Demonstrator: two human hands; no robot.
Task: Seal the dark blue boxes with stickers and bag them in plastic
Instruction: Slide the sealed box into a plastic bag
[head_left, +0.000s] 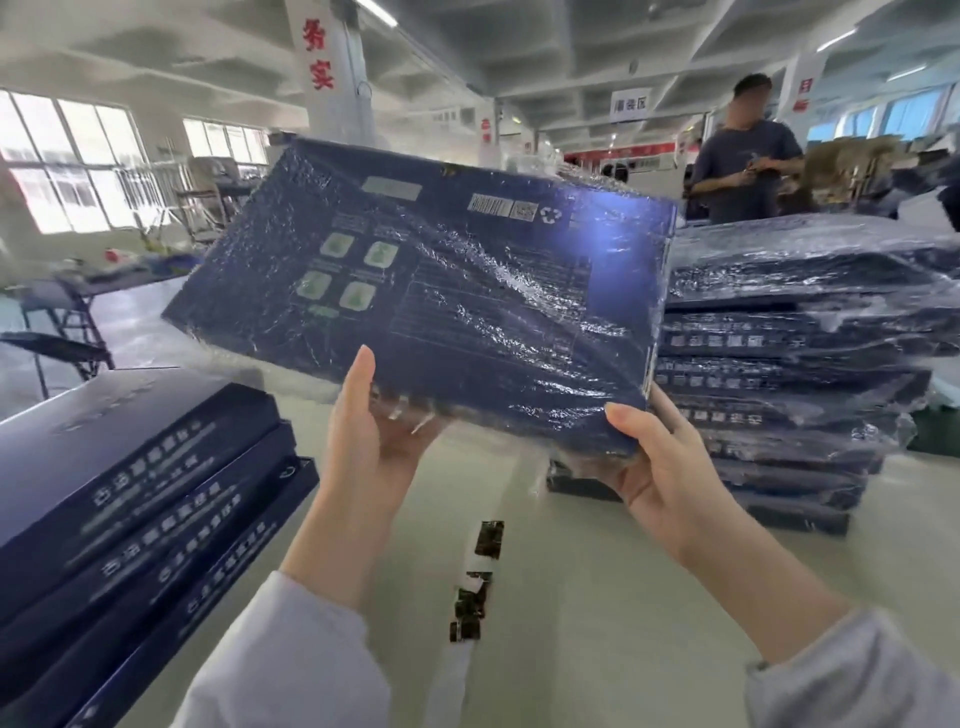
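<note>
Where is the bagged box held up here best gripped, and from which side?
Likely the near long edge of the bagged box, from below, one hand near each end, as the left hand and right hand grip it. It is wide, flat and tilted, so thumbs on its face and fingers behind steady it.

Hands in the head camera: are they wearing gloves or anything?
Both are bare: no gloves, rings or watch show on the left hand or the right hand. Each arm has a long, loose, pale grey sleeve, the left sleeve and the right sleeve, ending partway up the forearm.
</note>
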